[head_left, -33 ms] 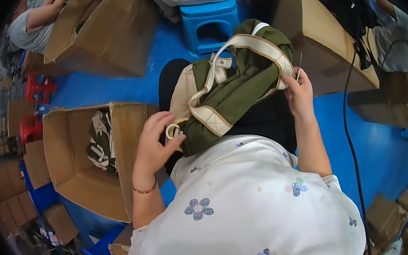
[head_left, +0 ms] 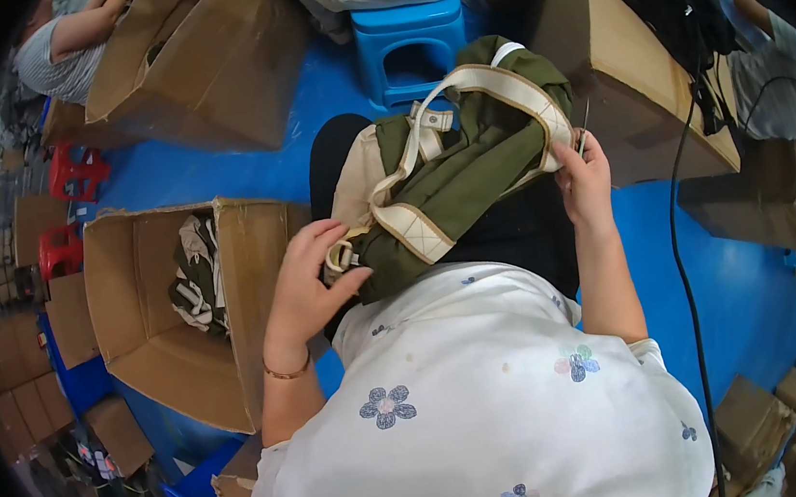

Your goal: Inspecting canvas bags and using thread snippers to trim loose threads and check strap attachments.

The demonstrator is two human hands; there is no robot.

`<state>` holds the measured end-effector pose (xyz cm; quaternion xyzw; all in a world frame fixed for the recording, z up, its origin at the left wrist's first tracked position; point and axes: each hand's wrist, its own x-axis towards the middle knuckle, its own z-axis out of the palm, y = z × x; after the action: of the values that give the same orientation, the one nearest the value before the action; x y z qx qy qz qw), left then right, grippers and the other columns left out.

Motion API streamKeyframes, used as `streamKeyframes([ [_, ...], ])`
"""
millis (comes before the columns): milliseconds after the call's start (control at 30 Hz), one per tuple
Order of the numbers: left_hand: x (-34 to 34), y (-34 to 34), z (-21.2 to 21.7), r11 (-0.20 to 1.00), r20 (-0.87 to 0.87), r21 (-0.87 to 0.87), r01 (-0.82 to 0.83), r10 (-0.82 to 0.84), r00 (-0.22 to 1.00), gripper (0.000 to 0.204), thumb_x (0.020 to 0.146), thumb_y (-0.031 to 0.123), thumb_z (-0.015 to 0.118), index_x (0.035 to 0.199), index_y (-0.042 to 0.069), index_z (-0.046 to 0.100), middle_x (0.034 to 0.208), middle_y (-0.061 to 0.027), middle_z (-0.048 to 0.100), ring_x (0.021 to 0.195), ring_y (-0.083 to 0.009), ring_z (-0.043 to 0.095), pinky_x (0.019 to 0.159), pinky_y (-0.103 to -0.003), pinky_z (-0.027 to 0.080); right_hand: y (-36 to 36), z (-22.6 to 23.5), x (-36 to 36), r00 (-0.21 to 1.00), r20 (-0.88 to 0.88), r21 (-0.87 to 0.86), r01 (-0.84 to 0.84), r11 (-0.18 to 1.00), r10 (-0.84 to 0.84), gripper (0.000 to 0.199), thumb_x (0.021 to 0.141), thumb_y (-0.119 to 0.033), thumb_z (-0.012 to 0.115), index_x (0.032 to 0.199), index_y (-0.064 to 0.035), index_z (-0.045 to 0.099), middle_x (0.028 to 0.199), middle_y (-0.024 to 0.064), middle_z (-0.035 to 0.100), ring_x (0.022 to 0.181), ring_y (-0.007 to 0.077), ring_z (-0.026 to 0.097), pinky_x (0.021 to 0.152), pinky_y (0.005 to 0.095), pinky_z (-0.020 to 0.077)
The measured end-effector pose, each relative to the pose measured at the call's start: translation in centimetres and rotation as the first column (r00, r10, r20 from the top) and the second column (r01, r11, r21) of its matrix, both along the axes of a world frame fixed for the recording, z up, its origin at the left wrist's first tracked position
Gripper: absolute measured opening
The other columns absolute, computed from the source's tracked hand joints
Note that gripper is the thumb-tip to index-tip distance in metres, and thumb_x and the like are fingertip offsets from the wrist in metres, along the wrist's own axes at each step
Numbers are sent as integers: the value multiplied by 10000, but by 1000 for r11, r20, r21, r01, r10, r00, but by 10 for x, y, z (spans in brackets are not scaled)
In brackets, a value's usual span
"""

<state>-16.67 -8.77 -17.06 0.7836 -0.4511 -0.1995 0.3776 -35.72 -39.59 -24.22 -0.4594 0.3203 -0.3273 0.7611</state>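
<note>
A brown box is standing open on the left. The green bag is lying across the lap, its cream strap looping over it. The left hand is loosely gripping the bag's left end; the right hand is pinching the strap's right end. A thin metal tool is jutting from that hand, and a ring is showing by the left thumb.

A blue floor spreads across the room, with a blue plastic stool near its far edge. Red stools stand toward its left edge, large cardboard boxes toward its far corners.
</note>
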Motion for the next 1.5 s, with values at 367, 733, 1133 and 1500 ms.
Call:
streamKeyframes([
  [367,-28,-37,2,995,390,74,64,-88,917,318,727,237,688,923,1,603,1003,-118,547,982,-301,494,825,-388,400,-6,-4,2,997,45,59,53,997,-56,122,818,-48,610,863,-91,505,713,-27,543,454,18,394,400,164,283],
  [733,18,-47,-6,990,-666,84,-114,141,733,197,899,178,545,862,-6,605,752,-6,563,670,-71,486,602,-225,414,-11,-1,1,997,63,75,51,996,-55,123,819,-57,618,873,-88,512,714,-31,547,451,15,384,396,158,273],
  [1133,54,-87,-29,894,-960,-27,-447,101,261,215,893,184,552,1005,2,573,926,-85,637,824,-152,624,741,-266,504,-16,1,14,998,26,47,54,997,-55,131,809,-79,646,869,-83,530,667,-47,518,453,13,392,394,162,273],
  [1500,49,-112,-9,983,-410,162,90,-16,912,377,738,162,710,1052,-12,597,978,-80,634,891,-139,583,782,-275,469,-15,-9,13,993,-36,68,113,991,-111,102,819,-104,637,836,-103,536,620,-64,474,435,13,363,390,158,271],
])
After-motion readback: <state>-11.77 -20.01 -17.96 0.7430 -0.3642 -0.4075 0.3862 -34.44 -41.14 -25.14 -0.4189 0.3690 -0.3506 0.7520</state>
